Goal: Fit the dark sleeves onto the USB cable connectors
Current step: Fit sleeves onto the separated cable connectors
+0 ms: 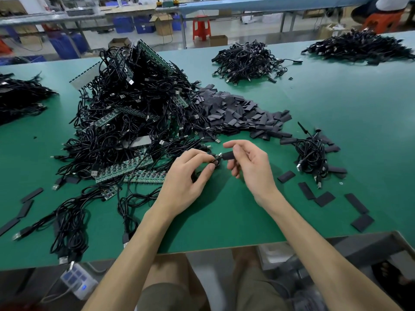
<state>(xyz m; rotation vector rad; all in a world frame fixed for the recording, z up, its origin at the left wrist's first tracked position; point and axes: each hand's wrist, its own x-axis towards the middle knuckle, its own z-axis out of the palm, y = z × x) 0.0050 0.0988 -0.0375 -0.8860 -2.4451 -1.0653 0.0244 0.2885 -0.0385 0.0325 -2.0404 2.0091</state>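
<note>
Head view, left hand: The left hand (190, 176) was clamped in a thumb-and-forefinger pinch on the dark body of a USB connector (218, 155). The connector's metal tip stuck out toward the right.
Head view, right hand: The right hand (251, 169) pinched a dark sleeve (228, 155) between the thumb and the curled fingers. Its forefinger was lifted clear above.
Head view, sleeve to connector: The sleeve's open end sat at the metal tip, touching or just begun over it; which of the two could not be told.
Head view, long axis: Sleeve and connector lay nearly end to end on one left-to-right line, slightly raised toward the right, just above the green table (224, 225).
Head view, nearer hand: Both hands met at the joint. The right held the part that, in my judgement, had to slide leftward along that line while the left braced against it.
Head view, cable: The cable (195, 176) ran back under the left palm, and its far end was hidden.
Head view, supply: A heap of sleeves (238, 113) lay beyond the hands, and beside it, to the left, a large cable heap (130, 122).
Head view, right side: A coiled bundle (311, 156) lay near the right hand, with loose sleeves (324, 199) scattered near it.
</note>
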